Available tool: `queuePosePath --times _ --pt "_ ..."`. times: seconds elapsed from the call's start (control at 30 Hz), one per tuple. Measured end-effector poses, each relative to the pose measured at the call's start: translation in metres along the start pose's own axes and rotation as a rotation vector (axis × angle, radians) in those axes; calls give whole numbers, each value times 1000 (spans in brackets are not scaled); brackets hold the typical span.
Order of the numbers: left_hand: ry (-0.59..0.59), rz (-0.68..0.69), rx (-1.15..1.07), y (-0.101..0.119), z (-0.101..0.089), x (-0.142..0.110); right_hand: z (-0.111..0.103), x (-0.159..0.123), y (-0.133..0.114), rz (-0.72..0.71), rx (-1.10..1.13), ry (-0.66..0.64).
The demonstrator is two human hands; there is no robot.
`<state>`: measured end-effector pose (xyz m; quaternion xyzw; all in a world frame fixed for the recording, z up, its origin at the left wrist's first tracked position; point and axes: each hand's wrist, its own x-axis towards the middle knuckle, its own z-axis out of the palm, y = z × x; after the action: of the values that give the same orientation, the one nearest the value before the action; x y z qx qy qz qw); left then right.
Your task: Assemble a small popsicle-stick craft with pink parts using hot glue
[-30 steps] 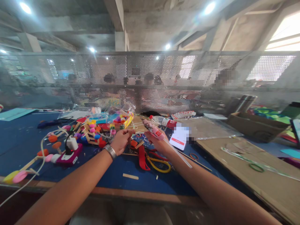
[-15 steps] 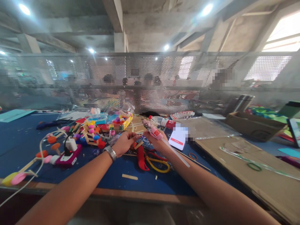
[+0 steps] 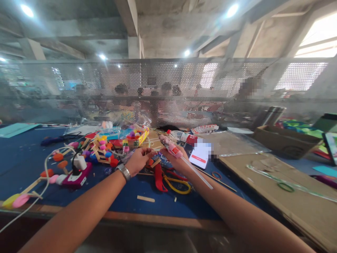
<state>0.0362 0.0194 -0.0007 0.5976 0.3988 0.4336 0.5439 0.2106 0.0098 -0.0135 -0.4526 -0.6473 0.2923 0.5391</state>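
Note:
My right hand (image 3: 181, 162) is closed around a pink hot glue gun (image 3: 173, 149), whose clear glue stick (image 3: 197, 173) trails back over my forearm. My left hand (image 3: 139, 161), with a metal-banded watch (image 3: 123, 172) at the wrist, has thumb and fingers pressed together just left of the glue gun. Whatever it pinches is too small to make out. Below the hands lie red-handled scissors (image 3: 159, 179), a yellow loop (image 3: 181, 189) and small wooden pieces. A flat wooden stick (image 3: 145, 199) rests nearer the table edge.
Colourful pompoms and wooden-stick frames (image 3: 101, 151) crowd the left, beside a purple power strip (image 3: 76, 177) with a white cable. A phone (image 3: 199, 154) and a bottle (image 3: 184, 137) lie right of centre. Cardboard (image 3: 252, 175) and an open box (image 3: 288, 142) occupy the right.
Almost nothing differs. My left hand has shifted very slightly, and the right hand keeps the glue gun in nearly the same place.

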Motion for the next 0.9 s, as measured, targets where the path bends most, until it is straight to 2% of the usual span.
queuePosePath --times 0.13,0.4,0.6,0.77,0.9 --pt "-9 13 -45 -2 -1 2 0 0 -2 -11 -5 -14" --pt "10 41 3 1 0 0 -1 -1 -3 14 -3 18" --pt "-15 39 100 4 0 -2 0 -1 0 70 1 37" --pt "-41 104 252 5 -3 -4 -1 -1 -4 96 4 46" --pt "-52 90 269 4 -3 -3 0 -2 -7 106 8 66"
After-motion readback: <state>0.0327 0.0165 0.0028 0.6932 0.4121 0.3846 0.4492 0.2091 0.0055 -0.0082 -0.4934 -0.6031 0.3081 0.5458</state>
